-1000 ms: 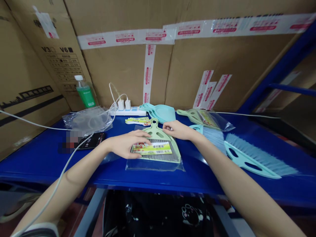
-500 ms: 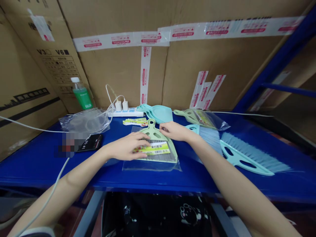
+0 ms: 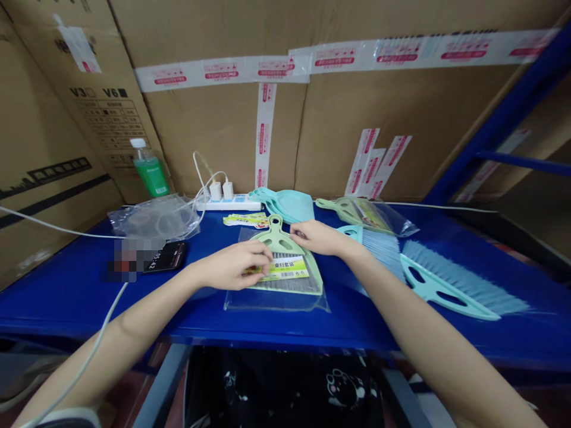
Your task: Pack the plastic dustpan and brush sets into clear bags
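Observation:
A light green dustpan [image 3: 312, 270] lies on the blue table in a clear plastic bag [image 3: 276, 302], its handle pointing away from me. A grey-bristled brush [image 3: 285, 285] rests in the pan, under a yellow-green printed label card [image 3: 292, 267]. My left hand [image 3: 238, 266] is over the pan's left side, fingers curled together on the card's left end. Beside the upper right edge of the pan, my right hand [image 3: 319, 238] has its fingers pinched closed; what lies between them is hidden.
Two blue brushes, one partly behind my right arm [image 3: 381, 249] and one farther right [image 3: 450, 291], lie on the table [image 3: 200, 315]. Behind are stacked blue dustpans [image 3: 289, 205], a bagged green set [image 3: 366, 214], label cards [image 3: 245, 220] and a power strip [image 3: 241, 203]. A phone [image 3: 167, 257] lies left.
The fingers of my left hand have drawn closer together over the label card. My right hand keeps its pinch beside the pan. The whole view has shifted slightly.

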Motion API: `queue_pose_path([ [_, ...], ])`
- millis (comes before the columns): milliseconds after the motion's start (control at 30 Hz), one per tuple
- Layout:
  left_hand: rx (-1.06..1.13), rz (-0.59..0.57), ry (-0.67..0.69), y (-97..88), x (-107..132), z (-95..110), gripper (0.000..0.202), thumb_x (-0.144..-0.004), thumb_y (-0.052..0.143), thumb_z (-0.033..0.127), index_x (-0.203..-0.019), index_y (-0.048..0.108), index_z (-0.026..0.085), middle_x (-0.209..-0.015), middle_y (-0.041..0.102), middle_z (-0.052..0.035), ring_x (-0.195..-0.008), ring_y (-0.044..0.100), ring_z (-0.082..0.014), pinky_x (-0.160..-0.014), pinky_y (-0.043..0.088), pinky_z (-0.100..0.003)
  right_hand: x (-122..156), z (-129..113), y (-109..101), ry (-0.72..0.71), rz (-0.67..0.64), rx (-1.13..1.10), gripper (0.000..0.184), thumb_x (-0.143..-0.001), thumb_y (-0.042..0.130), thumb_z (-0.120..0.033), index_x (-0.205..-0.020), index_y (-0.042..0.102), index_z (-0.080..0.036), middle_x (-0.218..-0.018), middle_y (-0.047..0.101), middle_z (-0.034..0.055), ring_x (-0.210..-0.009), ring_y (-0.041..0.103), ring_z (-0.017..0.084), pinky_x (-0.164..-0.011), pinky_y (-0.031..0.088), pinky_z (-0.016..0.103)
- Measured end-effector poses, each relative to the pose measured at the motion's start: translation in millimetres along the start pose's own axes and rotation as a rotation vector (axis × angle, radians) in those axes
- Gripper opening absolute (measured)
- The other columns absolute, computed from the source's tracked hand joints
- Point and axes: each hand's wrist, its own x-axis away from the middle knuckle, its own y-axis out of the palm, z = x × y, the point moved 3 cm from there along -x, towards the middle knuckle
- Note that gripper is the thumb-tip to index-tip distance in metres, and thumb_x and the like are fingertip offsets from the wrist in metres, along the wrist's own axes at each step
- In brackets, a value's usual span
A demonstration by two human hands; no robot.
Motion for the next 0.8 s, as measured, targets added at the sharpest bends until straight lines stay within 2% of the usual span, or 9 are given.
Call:
queue_pose_path([
  [100, -0.016, -0.003, -0.02, -0.5, -1, 2, 0.015, -0.086, 0.042, 0.013, -0.082, 0.057, 0.017, -0.08, 0.058, -0.0026, -0.075, 0.054, -0.0138, -0.071, 0.045, -0.027, 0, 0, -1, 0.003, -0.002, 0.007, 0.019, -0.087, 0.045, -0.018, -0.075, 0.059, -0.017, -0.065, 0.06, 0.0023, -0.057, 0.048, 0.014, -0.057, 0.031, 0.025],
  [200, -0.05, -0.027, -0.036, -0.5, 0, 2, 0.022, -0.085, 0.039, 0.009, -0.086, 0.06, 0.017, -0.077, 0.054, -0.0004, -0.064, 0.049, -0.0108, -0.06, 0.041, -0.022, 1, -1, -1, 0.011, -0.008, 0.004, 0.019, -0.087, 0.044, -0.018, -0.076, 0.059, -0.017, -0.065, 0.06, 0.0024, -0.057, 0.047, 0.014, -0.057, 0.031, 0.025],
  [367, -0.282, -0.081, -0.003, 3.2, 0, 7, 0.035, -0.082, 0.043, 0.008, -0.102, 0.067, 0.024, -0.082, 0.052, -0.0009, -0.065, 0.05, -0.0117, -0.061, 0.041, -0.023, 1, -2, -2, 0.009, -0.01, -0.007, 0.019, -0.088, 0.044, -0.019, -0.076, 0.059, -0.016, -0.066, 0.06, 0.0025, -0.058, 0.048, 0.013, -0.056, 0.031, 0.024],
  [500, -0.47, -0.126, 0.008, 8.4, -3, 13, 0.032, -0.083, 0.046, 0.014, -0.106, 0.066, 0.019, -0.078, 0.051, -0.0026, -0.062, 0.049, -0.0146, -0.058, 0.042, -0.026, 2, -2, -3, 0.01, -0.008, 0.006, 0.019, -0.087, 0.044, -0.019, -0.076, 0.059, -0.017, -0.064, 0.06, 0.0019, -0.057, 0.047, 0.013, -0.056, 0.031, 0.024],
  [567, -0.482, -0.133, 0.014, 9.8, -4, 14, 0.029, -0.085, 0.046, 0.017, -0.105, 0.066, 0.018, -0.077, 0.05, -0.0028, -0.061, 0.049, -0.0143, -0.056, 0.042, -0.026, 2, -2, -3, 0.016, -0.009, 0.008, 0.019, -0.088, 0.044, -0.019, -0.076, 0.059, -0.017, -0.064, 0.06, 0.002, -0.057, 0.047, 0.013, -0.057, 0.031, 0.024],
  [800, -0.423, -0.118, 0.006, 8.1, -1, 9, 0.029, -0.089, 0.044, 0.019, -0.108, 0.066, 0.024, -0.077, 0.049, -0.0016, -0.059, 0.047, -0.0117, -0.053, 0.039, -0.022, 2, -2, -3, 0.015, -0.011, -0.001, 0.02, -0.087, 0.043, -0.019, -0.076, 0.06, -0.017, -0.063, 0.059, 0.0012, -0.055, 0.047, 0.013, -0.056, 0.031, 0.024],
])
